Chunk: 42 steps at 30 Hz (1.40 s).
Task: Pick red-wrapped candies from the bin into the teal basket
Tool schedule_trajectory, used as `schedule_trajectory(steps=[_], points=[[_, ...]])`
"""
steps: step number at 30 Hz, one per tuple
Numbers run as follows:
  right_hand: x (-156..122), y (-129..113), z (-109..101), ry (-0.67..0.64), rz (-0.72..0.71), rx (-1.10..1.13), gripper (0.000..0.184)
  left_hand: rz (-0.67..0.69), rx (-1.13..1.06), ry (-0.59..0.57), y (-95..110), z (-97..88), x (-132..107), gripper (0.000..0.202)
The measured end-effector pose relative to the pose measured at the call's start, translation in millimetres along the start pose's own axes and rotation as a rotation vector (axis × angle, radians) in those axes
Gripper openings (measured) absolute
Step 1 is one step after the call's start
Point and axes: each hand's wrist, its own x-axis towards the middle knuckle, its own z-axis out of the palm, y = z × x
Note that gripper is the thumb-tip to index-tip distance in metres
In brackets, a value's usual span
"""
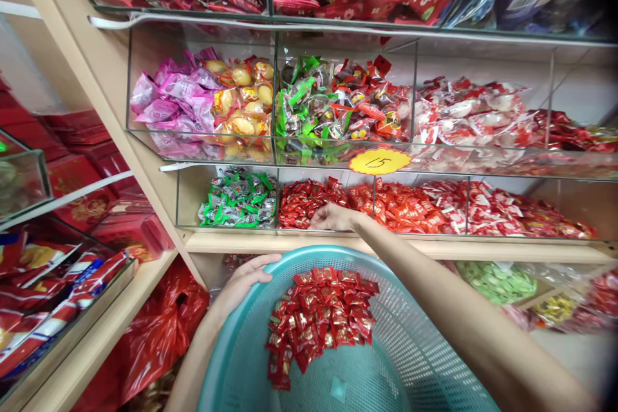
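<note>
A teal plastic basket (338, 386) with perforated sides tilts below the shelf. My left hand (251, 273) is closed over its left rim. Inside lies a pile of small red-wrapped candies (323, 315) with gold print. My right hand (333, 217) reaches across the basket into a clear shelf bin. There its fingers curl down onto similar red-wrapped candies (309, 199), the fingertips partly hidden among them.
Green and silver wrapped candies (239, 199) fill the bin to the left; orange-red packets (405, 206) lie to the right. A yellow tag (380, 161) reading 15 hangs above. The wooden shelf edge (386, 244) runs just behind the basket. A red plastic bag (159, 328) is at lower left.
</note>
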Motion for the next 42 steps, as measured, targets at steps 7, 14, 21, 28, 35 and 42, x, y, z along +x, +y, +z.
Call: schedule_trajectory(steps=[7, 14, 21, 28, 35, 42], points=[[1, -6, -1, 0.039, -0.048, -0.14, 0.019, 0.016, -0.014, -0.016, 0, -0.4, -3, 0.04], [-17, -16, -13, 0.1, -0.14, -0.212, 0.02, 0.015, 0.012, 0.019, -1, -1.9, -1, 0.042], [-71, -31, -9, 0.434, -0.351, 0.167, 0.035, 0.042, -0.01, -0.021, -6, -3.9, 4, 0.043], [-103, -49, 60, 0.145, -0.672, -0.224, 0.027, 0.064, 0.016, -0.038, -6, -1.9, 3, 0.041], [-86, -45, 92, 0.046, -0.681, -0.293, 0.026, 0.073, 0.003, -0.039, -9, -5.3, 6, 0.042], [-82, -41, 100, -0.024, -0.703, -0.284, 0.023, 0.082, 0.024, -0.057, -8, -5.5, 5, 0.041]])
